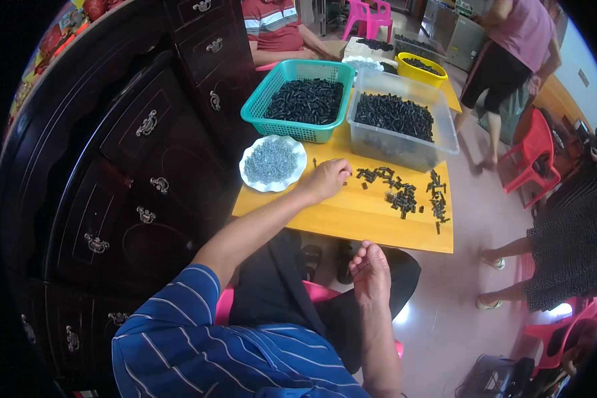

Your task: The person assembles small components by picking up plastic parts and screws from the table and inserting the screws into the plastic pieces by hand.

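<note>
My left hand point(330, 179) reaches over the yellow table, its fingers bent together. A small dark piece shows at its fingertips, beside the loose small black plastic pieces point(401, 199). My right hand point(371, 268) is raised over my lap just off the table's near edge, thumb pressed to curled fingers; whatever it may hold is too small to make out. Left of my left hand stands a white scalloped dish point(248, 178) filled with small silvery parts point(270, 161). Behind are a green plastic basket point(297, 131) and a clear plastic bin point(395, 151), both heaped with black pieces.
The yellow tabletop point(351, 222) ends just before my knees. Further back stand a yellow basin point(423, 75) and more parts. A dark wooden cabinet point(132, 172) lines the left. A person in red sits across; others stand at right near red plastic chairs point(534, 159).
</note>
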The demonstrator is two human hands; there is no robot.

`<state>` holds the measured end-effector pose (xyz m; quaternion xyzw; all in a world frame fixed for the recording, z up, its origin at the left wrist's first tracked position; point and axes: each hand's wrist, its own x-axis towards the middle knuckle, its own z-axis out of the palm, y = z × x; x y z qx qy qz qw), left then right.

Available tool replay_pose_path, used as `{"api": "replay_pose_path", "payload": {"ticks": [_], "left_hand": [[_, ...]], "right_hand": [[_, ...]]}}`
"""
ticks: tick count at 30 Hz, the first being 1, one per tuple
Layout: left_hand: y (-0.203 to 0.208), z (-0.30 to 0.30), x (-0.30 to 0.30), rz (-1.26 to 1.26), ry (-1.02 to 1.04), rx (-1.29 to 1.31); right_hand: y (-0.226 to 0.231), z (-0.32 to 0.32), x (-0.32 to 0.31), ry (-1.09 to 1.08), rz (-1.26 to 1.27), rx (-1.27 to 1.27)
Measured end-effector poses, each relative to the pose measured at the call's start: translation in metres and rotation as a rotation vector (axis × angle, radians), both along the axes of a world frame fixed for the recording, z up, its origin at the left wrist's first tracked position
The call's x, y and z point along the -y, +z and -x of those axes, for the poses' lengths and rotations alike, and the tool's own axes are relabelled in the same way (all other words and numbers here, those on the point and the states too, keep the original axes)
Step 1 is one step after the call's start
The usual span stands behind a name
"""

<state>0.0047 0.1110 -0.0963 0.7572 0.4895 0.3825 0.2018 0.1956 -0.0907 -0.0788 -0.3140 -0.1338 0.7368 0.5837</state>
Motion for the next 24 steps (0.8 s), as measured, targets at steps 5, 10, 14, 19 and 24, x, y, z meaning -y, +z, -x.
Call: {"api": "replay_pose_path", "payload": {"ticks": [5, 10, 14, 19, 24], "left_hand": [[0.011, 0.004, 0.007, 0.015, 0.065, 0.003], [0.019, 0.008, 0.017, 0.037, 0.092, -0.072], [0.008, 0.014, 0.013, -0.049, 0.109, -0.165], [0.011, 0.006, 0.018, -0.068, 0.059, -0.231], [0.012, 0.005, 0.022, -0.072, 0.017, -0.358]], "right_hand": [[-0.002, -0.001, -0.001, -0.004, 0.011, 0.058], [-0.001, -0.002, 0.0, 0.004, -0.003, 0.029], [-0.005, -0.002, 0.0, 0.009, -0.011, 0.015], [-0.009, -0.004, -0.001, 0.003, -0.005, 0.024], [-0.006, -0.003, -0.001, -0.011, -0.005, 0.03]]}}
